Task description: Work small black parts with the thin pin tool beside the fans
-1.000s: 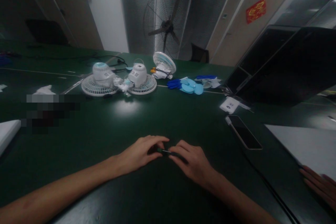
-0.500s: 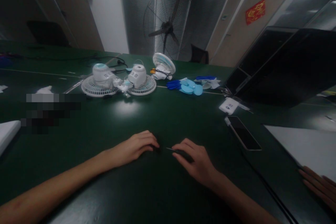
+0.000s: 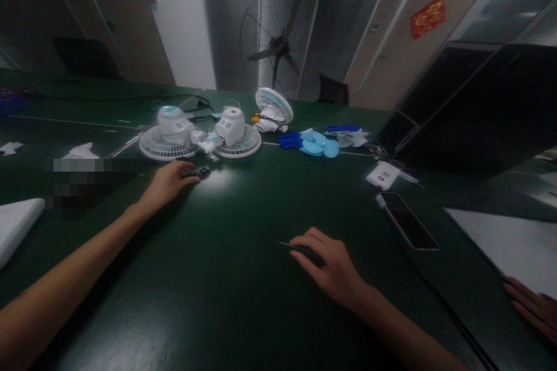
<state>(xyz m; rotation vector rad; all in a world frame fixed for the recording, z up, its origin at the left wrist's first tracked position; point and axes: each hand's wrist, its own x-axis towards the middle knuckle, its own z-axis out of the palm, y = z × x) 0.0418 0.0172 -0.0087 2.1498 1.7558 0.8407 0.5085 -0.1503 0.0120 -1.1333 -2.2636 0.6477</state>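
Note:
My left hand (image 3: 169,181) reaches forward across the green table (image 3: 243,313), its fingers closed on a small dark part (image 3: 201,172) just in front of two small white fans (image 3: 198,134) lying face down. My right hand (image 3: 328,265) rests on the table nearer to me. It is curled around a thin dark tool (image 3: 300,250) whose tip pokes out to the left.
A third small fan (image 3: 272,109) and blue fan blades (image 3: 314,143) lie further back. A phone (image 3: 407,220) with a cable and a white card (image 3: 383,175) sit to the right. Another person's fingers (image 3: 531,304) rest on white paper at far right. A large floor fan stands behind.
My left hand has left the right hand and moved forward and left to the small fans, taking the dark part with it. The right hand stays put with the tool.

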